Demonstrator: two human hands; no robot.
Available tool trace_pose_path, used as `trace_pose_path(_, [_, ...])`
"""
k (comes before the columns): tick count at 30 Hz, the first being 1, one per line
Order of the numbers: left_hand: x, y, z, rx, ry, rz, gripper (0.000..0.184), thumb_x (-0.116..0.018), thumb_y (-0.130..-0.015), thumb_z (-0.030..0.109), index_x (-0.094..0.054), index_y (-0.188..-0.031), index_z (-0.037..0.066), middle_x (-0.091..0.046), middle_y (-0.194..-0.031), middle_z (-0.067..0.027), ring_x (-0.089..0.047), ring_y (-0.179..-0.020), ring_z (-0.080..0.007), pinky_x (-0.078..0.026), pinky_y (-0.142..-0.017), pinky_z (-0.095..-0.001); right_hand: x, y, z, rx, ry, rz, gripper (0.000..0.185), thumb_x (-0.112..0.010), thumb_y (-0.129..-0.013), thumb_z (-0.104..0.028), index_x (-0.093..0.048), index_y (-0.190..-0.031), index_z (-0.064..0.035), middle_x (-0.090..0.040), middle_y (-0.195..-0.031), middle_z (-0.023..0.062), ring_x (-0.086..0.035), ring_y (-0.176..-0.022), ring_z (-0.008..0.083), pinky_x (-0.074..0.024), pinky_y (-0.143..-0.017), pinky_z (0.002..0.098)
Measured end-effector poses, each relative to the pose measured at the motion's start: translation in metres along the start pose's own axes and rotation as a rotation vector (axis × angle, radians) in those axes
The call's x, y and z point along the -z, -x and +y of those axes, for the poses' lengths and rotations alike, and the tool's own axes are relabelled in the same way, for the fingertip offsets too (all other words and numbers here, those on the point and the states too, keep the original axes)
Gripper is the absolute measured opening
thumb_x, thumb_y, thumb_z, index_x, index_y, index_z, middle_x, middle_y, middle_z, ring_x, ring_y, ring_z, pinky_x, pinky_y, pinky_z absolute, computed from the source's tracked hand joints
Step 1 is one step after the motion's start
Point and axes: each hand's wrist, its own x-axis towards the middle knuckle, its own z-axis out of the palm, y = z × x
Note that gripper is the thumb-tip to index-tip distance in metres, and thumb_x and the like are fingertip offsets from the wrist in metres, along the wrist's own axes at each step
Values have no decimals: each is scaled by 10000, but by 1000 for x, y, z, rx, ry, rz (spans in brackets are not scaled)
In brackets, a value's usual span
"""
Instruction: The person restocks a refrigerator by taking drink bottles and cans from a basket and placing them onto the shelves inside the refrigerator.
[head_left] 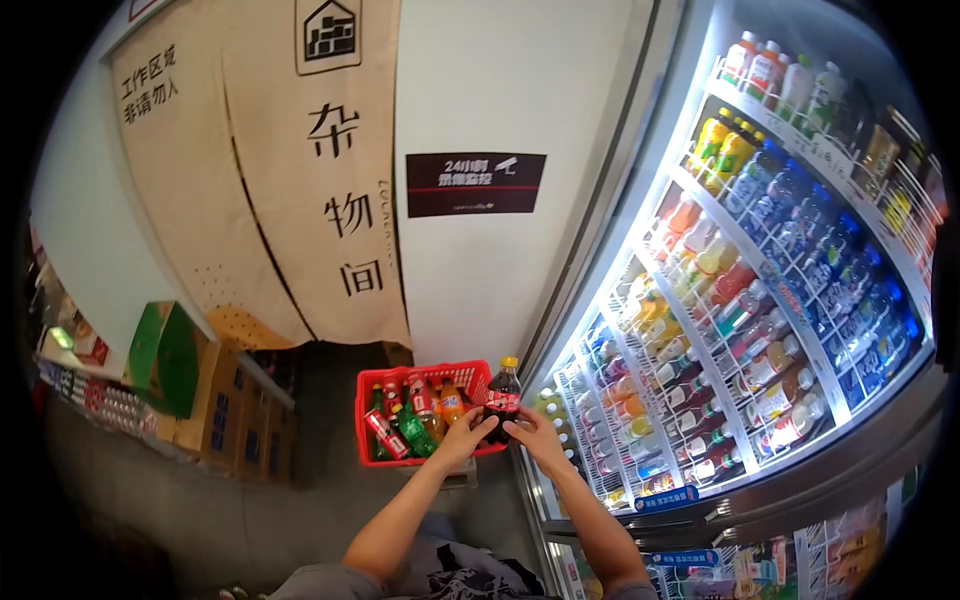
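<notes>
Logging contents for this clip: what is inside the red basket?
The red basket holds red cans, a green bottle and an orange bottle, among others. Whatever lies beneath is covered; the left hand and dark bottle hide part of its right side.

one left hand [467,437], one right hand [538,440], one held bottle [504,384], one red basket [469,373], one green box [163,360]
</notes>
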Motion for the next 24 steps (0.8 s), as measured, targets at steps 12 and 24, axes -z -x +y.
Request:
trace_pose_path(12, [39,4,-48,131,-60,172,495,-600,-960,405,-528,-1266,22,-590,-1083,-30,-524,-957,-112,-419,-854,-263,-10,-54,69,-82,213,-152,709,-795,-810,-243,-464,-1346,82,-589,-1240,226,-604,-1126,270,-493,-944,353])
trace_pose_path(24, [120,-59,-112,331,-84,55,623,-582,-952,480,-458,-1349,16,-565,-1097,-65,-538,-1021,-155,-441,-882,-298,-30,-121,142,-210,433,-116,596,-786,-803,-221,-535,-1274,43,-649,-1168,138,-630,-1080,225,-505,-908,326])
